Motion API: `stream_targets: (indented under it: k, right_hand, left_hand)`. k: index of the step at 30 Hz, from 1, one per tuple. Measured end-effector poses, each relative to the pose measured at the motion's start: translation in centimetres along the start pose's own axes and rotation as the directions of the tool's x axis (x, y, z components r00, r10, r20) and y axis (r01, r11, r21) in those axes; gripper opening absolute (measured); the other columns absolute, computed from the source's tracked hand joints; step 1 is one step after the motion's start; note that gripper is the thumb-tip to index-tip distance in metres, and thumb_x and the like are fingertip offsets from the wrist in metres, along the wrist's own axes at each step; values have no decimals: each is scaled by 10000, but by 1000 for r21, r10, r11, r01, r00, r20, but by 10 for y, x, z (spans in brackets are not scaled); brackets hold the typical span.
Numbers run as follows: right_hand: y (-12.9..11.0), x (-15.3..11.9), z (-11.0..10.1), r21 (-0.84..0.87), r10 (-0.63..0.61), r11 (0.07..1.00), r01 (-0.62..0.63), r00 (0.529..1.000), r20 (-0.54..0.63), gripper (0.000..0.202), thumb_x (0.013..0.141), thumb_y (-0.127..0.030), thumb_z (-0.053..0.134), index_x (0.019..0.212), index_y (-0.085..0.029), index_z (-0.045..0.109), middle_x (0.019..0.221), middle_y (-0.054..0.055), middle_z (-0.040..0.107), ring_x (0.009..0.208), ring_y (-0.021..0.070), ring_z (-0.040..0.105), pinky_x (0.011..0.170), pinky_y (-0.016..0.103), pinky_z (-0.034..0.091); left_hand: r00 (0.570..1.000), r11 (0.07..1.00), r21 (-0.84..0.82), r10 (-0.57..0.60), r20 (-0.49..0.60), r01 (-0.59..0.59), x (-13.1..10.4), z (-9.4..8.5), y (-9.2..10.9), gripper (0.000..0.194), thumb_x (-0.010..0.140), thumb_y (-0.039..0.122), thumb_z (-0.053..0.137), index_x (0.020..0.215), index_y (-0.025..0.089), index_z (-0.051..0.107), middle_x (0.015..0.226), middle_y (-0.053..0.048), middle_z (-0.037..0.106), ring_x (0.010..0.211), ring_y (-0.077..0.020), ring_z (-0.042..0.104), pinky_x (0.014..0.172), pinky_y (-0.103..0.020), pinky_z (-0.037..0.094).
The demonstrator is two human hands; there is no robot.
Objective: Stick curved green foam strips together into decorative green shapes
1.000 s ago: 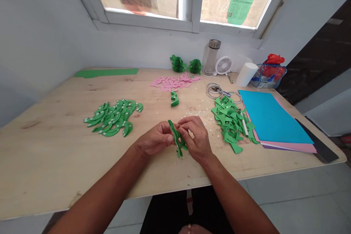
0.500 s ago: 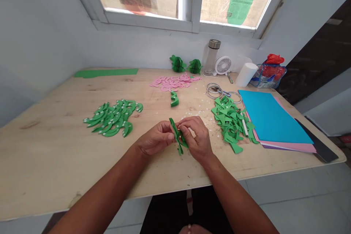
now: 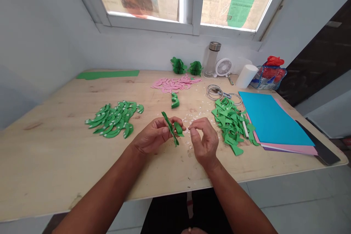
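Observation:
My left hand (image 3: 155,134) is closed on a layered green paper cutout (image 3: 170,128), which stands on edge with one curved flap sticking out to the right. My right hand (image 3: 205,139) is apart from the paper, thumb and index finger drawn into a pinch; whether a tiny scrap is between them I cannot make out. Small white scraps (image 3: 189,119) are strewn on the table between and beyond the hands. Behind them sits a small stack of green curved cutouts (image 3: 174,101). A pile of green cutouts with white tape bits (image 3: 116,119) spreads to the left.
Green paper offcuts (image 3: 229,126) with a white pen lie at the right, beside blue sheets (image 3: 274,119). Tape rolls (image 3: 214,92) and scissors are behind. Pink cutouts (image 3: 174,83), two green paper figures (image 3: 178,65), a bottle (image 3: 212,60) and a small fan (image 3: 223,67) stand near the wall.
My right hand has let go of the green cutout and moved off to the right. My left hand still holds the cutout, now tilted, with a flap bent outward.

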State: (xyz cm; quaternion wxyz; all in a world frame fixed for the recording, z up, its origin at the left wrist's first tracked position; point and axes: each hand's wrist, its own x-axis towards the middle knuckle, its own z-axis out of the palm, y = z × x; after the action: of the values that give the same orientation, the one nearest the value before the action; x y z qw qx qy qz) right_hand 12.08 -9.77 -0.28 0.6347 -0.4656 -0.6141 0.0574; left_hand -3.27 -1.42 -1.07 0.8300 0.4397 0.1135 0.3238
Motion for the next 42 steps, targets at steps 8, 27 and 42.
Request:
stream_targets:
  k: [8,27,42]
  right_hand:
    - [-1,-2,3,-84,-99,990,110,986,131,154,822,-170,476,789,-192,625,703,39,646,671,175,572,662,349,430]
    - [2,-1,9,-125,-49,990,64,992,115,68,845,-186,529,837,-203,594,707,23,633,632,145,562,638,312,459]
    - [4,-3,11,-184,-49,981,65,995,91,49,848,-173,531,861,-188,576,733,29,638,654,149,557,629,304,456]
  left_hand:
    - [994,998,-22,50,-95,-52,1,-2,0,97,653,199,762,715,165,697,978,-55,657,932,-232,637,826,-338,508]
    - [986,996,46,82,-144,-76,4,3,-6,82,649,183,765,693,158,701,956,-64,661,895,-203,614,827,-338,463]
    - [970,987,108,141,-197,-121,6,4,-8,104,635,208,772,662,153,687,792,-58,690,790,-199,626,782,-342,451]
